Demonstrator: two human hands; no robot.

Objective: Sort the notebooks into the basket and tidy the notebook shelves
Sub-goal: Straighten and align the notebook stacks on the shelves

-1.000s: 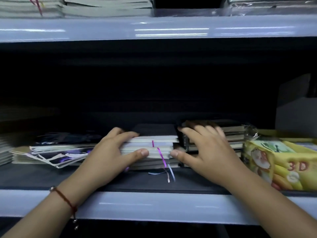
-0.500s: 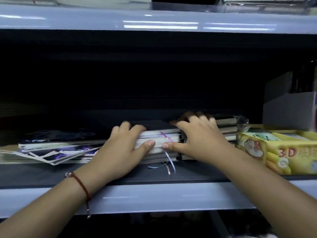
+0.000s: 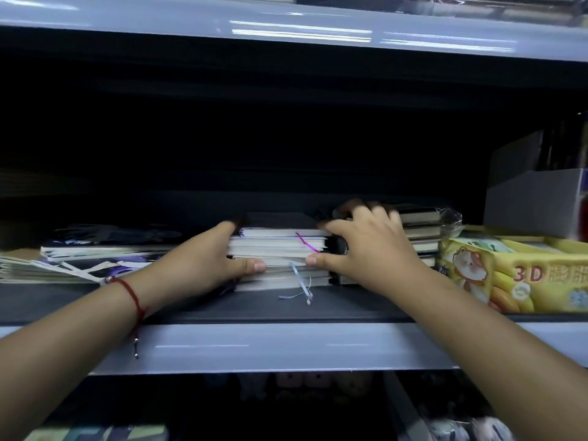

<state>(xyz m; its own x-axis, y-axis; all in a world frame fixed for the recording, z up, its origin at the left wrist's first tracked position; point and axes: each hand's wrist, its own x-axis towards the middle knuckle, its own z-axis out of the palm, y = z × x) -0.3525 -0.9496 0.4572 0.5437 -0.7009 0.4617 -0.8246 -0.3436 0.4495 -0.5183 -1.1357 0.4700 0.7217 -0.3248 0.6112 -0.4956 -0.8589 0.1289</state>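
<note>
Head view: left hand [image 3: 203, 265] and right hand [image 3: 366, 249] clamp the notebook stack [image 3: 280, 259] at 12 o'clock on the shelf [image 3: 286, 345], fingers curled around its 2 sides, likely to square it.

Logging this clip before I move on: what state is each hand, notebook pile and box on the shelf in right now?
Left hand: grips the left side of the stack, thumb on front edge.
Right hand: grips its right side.
Middle stack of dark-covered notebooks with ribbon bookmarks: flat on shelf, ribbons hanging out front.
Splayed pile of thin printed notebooks: fanned, untidy.
Plastic-wrapped notebook stack: flat, partly behind the right hand.
Yellow cartoon-printed box: resting on shelf.
</note>
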